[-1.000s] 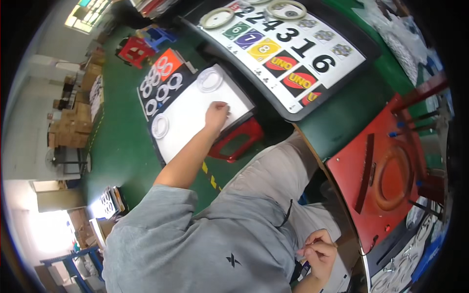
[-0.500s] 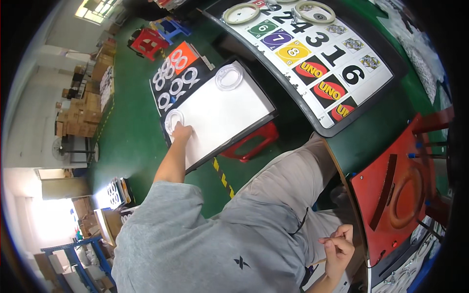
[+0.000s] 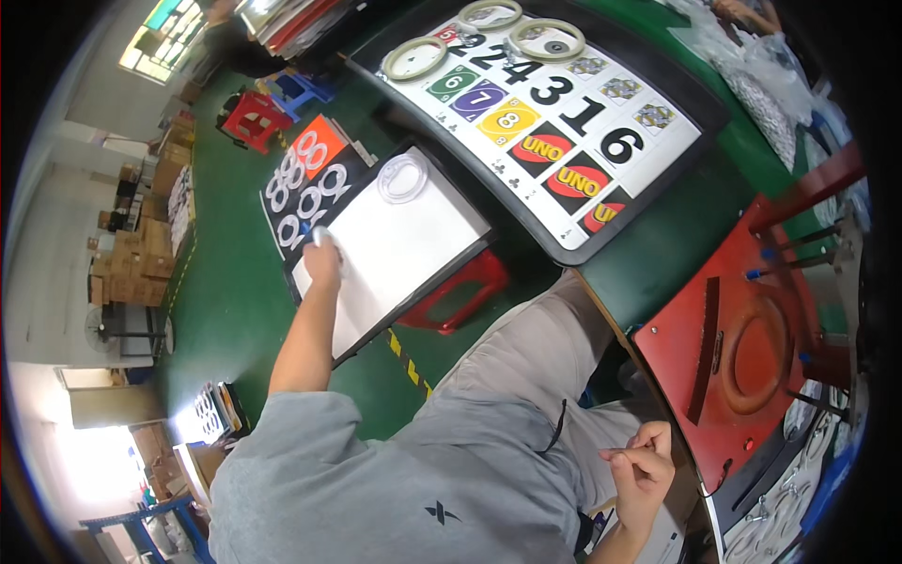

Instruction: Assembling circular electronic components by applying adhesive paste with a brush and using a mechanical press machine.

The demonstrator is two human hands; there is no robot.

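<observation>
My left hand (image 3: 322,263) is closed on a white ring-shaped roll (image 3: 340,256), which is tilted up on edge and partly hidden by my fingers. They are over the left part of a dark-framed white board (image 3: 404,254). A second pale ring-shaped roll (image 3: 402,179) lies flat near that board's far corner. Close to my body, on the right, my right hand (image 3: 644,475) has its fingers curled with thumb and fingertip together. Anything pinched there is too small to make out.
A dark-rimmed printed board (image 3: 583,122) carries several cream rolls (image 3: 547,40) at its far end. Beyond the white board, a black and orange panel (image 3: 315,141) holds several white rings. A red stool (image 3: 456,296) stands beneath the white board; a red chair (image 3: 723,348) is at right.
My left hand has raised the roll that lay flat on the white board, and it now stands tilted. My right hand keeps its curled pose. The whole view has shifted slightly.
</observation>
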